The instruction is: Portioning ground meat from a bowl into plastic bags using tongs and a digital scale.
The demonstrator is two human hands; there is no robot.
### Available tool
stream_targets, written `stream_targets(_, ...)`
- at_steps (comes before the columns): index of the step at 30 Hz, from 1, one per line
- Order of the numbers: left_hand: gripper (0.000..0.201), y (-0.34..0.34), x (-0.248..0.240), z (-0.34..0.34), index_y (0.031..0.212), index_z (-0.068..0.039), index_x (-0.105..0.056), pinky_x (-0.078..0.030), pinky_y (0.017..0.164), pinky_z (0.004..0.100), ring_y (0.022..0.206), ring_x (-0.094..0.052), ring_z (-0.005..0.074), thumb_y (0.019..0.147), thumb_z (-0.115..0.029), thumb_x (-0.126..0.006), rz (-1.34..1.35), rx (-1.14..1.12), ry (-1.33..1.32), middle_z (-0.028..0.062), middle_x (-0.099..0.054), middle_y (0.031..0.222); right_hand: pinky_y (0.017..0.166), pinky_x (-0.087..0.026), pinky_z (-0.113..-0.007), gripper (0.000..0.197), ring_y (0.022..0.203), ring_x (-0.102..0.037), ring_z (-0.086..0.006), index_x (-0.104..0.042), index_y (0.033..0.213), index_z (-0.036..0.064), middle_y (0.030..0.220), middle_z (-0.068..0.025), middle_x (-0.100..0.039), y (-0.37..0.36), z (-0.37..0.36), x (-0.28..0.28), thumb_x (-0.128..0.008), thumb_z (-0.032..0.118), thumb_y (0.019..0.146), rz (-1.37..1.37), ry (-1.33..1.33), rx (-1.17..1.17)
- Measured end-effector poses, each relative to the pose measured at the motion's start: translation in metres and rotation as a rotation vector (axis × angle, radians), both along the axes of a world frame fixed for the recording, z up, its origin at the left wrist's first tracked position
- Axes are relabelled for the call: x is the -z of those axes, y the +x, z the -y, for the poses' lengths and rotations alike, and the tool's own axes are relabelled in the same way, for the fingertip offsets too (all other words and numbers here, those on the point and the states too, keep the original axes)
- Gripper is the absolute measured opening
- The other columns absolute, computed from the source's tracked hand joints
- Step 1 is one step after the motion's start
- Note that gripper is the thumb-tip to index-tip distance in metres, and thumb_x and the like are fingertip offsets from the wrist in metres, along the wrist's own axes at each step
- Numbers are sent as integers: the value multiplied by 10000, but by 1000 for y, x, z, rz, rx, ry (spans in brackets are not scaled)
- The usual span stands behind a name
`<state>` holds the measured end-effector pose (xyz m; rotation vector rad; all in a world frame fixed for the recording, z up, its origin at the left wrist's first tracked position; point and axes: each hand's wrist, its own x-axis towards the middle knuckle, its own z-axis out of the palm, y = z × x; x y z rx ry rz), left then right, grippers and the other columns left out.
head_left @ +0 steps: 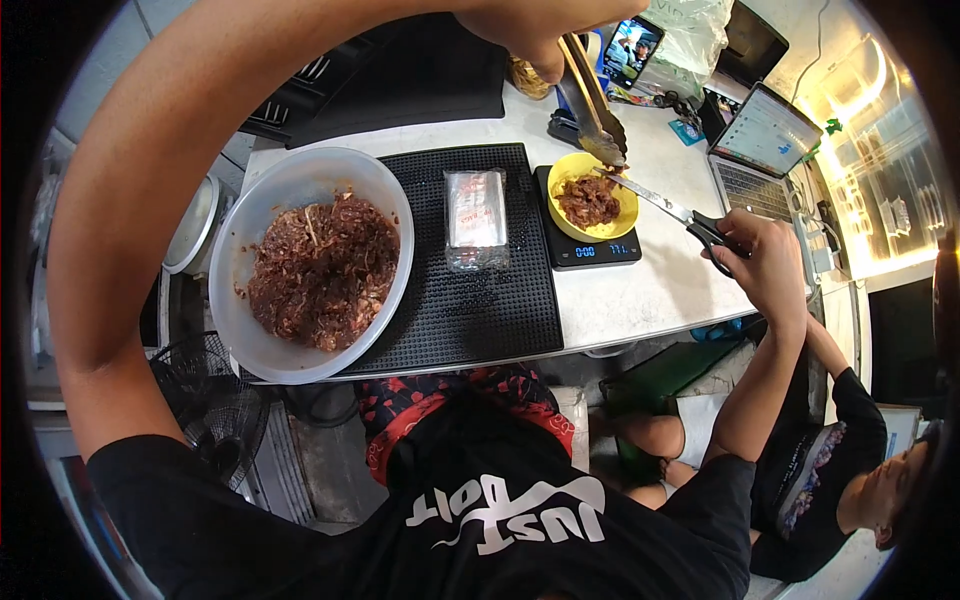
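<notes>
At the top of the head view, my left hand (535, 35) is closed around metal tongs (590, 105), their tips pointing down at the far edge of a small yellow bowl (630, 212). My right hand (768, 262) grips black-handled scissors (650, 195), whose blades reach the bowl's upper right rim beside the tong tips. A bit of meat seems to be at the tips. Dark marinated meat (588, 200) lies in the yellow bowl, which rests on a black digital scale (595, 254) with a lit display. A large translucent bowl (226, 260) of similar shredded meat (325, 270) stands at the left.
A pack of clear plastic bags (477, 210) lies on a black ribbed mat (440, 330). Beyond the scale are a phone (632, 52) and an open laptop (765, 130). A fan (205, 400) stands below the table's left; another person (830, 470) sits at the right.
</notes>
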<state>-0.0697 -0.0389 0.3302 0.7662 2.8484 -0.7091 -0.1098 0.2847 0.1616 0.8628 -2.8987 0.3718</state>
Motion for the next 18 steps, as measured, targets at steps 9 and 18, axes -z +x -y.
stream_targets(9,201,12,-3,-1,898,-60,-763,-575,679,326,754,-678,206,906,-257,-806,-66,-68,9,97,-747,867,645,-522,-415,282,653,-706,-305,-756,921,81,663,-107,-700,-1,7,8,-890,257,745,-35,104,-22)
stream_targets(18,203,6,2,3,928,-53,-784,-583,686,331,757,-689,208,899,-251,-811,-74,-53,-15,104,-751,863,686,-523,-430,407,723,-697,-318,-755,966,80,710,-101,-683,9,11,-9,-904,332,682,-72,211,-46)
